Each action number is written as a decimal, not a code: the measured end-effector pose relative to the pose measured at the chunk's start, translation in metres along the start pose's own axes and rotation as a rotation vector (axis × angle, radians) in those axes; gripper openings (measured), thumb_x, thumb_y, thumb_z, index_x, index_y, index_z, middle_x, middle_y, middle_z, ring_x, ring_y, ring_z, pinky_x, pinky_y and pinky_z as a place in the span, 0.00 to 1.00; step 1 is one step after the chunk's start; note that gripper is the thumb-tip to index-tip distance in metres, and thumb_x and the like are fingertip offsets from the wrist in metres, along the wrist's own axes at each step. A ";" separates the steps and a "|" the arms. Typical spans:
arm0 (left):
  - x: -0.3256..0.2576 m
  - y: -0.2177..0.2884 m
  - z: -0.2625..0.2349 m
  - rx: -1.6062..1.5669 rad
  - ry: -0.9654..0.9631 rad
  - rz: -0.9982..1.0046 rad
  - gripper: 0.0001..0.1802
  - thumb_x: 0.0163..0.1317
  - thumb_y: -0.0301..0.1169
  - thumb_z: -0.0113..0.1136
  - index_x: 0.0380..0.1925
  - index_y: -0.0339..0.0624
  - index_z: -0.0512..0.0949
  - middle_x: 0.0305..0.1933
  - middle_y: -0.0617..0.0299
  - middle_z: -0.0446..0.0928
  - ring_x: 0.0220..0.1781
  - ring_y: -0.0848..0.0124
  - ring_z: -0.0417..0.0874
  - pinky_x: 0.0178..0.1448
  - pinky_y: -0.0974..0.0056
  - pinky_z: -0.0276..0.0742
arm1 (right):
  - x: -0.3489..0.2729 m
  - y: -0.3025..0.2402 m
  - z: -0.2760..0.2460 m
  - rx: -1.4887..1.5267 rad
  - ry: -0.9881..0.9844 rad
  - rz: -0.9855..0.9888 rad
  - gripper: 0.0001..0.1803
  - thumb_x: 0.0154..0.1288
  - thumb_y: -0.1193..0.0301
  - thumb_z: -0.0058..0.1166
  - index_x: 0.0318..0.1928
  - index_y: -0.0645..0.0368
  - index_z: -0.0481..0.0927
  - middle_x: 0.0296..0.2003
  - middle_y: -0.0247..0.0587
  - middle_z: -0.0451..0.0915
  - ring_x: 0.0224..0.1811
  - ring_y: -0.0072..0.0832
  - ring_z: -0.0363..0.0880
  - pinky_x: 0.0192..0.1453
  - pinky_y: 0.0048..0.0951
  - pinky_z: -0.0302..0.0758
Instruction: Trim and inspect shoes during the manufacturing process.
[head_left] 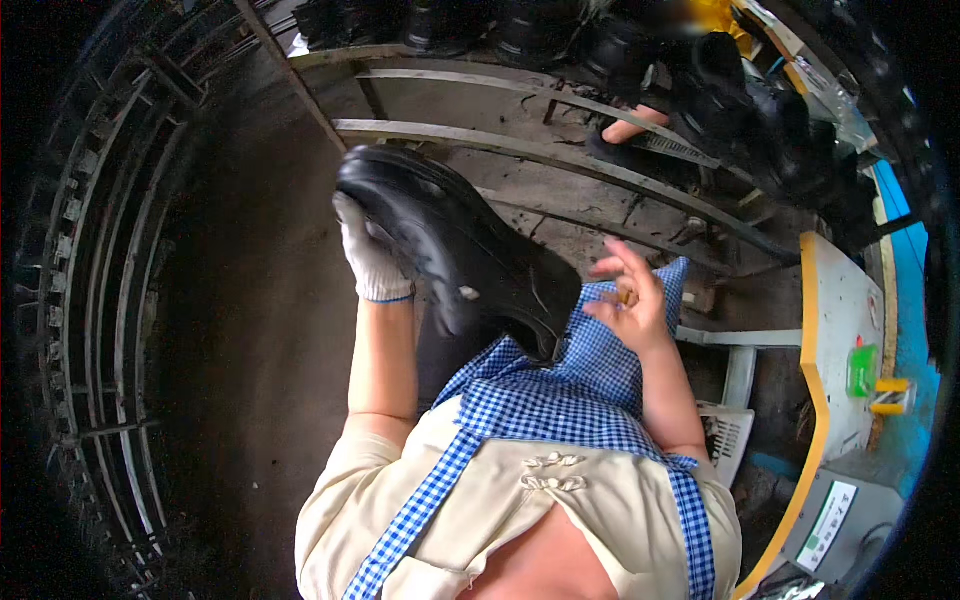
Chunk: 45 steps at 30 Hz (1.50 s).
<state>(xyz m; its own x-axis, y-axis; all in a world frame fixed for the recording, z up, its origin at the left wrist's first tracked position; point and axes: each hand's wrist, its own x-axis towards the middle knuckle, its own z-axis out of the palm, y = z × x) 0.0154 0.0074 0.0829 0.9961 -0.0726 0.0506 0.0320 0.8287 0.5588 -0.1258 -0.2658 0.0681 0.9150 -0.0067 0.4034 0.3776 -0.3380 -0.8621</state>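
Note:
A black shoe (455,240) is raised in front of my lap, tilted with its toe toward the upper left and its heel toward my right side. My left hand (368,250), in a white knit glove, grips it from the left near the toe; the fingers are partly hidden behind it. Bare and somewhat blurred, my right hand (630,300) hovers just right of the heel, fingers apart, not holding the shoe. A small yellowish band (626,297) shows on one of its fingers. Below the shoe lies my blue checked apron (560,400).
Many black shoes (710,80) line a metal rack (520,145) ahead. A metal rack (100,330) curves along the left. At right stands a white table with a yellow edge (812,330), carrying a green container (861,370) and a yellow tape roll (892,396). Someone's foot (634,124) shows beyond the rack.

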 end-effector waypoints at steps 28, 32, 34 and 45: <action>-0.028 -0.050 -0.073 0.127 0.157 -0.516 0.25 0.69 0.43 0.45 0.57 0.36 0.69 0.58 0.51 0.73 0.59 0.59 0.74 0.63 0.55 0.70 | 0.029 -0.012 0.025 0.704 0.127 0.240 0.41 0.52 0.75 0.68 0.63 0.65 0.58 0.53 0.42 0.73 0.56 0.27 0.72 0.61 0.28 0.70; -0.032 -0.041 -0.063 0.208 0.183 -0.520 0.29 0.69 0.50 0.44 0.56 0.35 0.70 0.57 0.52 0.74 0.59 0.61 0.75 0.63 0.57 0.69 | 0.032 -0.010 0.023 0.721 0.166 0.286 0.37 0.53 0.73 0.68 0.60 0.63 0.62 0.50 0.39 0.75 0.52 0.25 0.75 0.53 0.25 0.74; -0.033 -0.037 -0.057 0.235 0.202 -0.487 0.30 0.69 0.51 0.44 0.56 0.34 0.70 0.57 0.52 0.75 0.59 0.61 0.75 0.64 0.58 0.68 | 0.033 -0.011 0.023 0.732 0.160 0.298 0.36 0.54 0.73 0.68 0.60 0.62 0.62 0.48 0.36 0.75 0.48 0.22 0.75 0.48 0.22 0.74; -0.028 -0.048 -0.085 0.642 -0.071 -0.351 0.20 0.65 0.31 0.54 0.56 0.40 0.70 0.55 0.57 0.73 0.58 0.69 0.72 0.64 0.65 0.65 | 0.038 -0.020 0.016 0.553 0.157 0.231 0.38 0.50 0.70 0.68 0.59 0.61 0.61 0.43 0.35 0.72 0.43 0.23 0.75 0.44 0.23 0.76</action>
<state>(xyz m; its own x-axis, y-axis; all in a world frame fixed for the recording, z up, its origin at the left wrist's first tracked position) -0.0075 0.0171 -0.0160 0.9278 -0.3273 -0.1791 0.2715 0.2630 0.9258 -0.0968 -0.2442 0.0960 0.9660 -0.1737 0.1915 0.2284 0.2266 -0.9468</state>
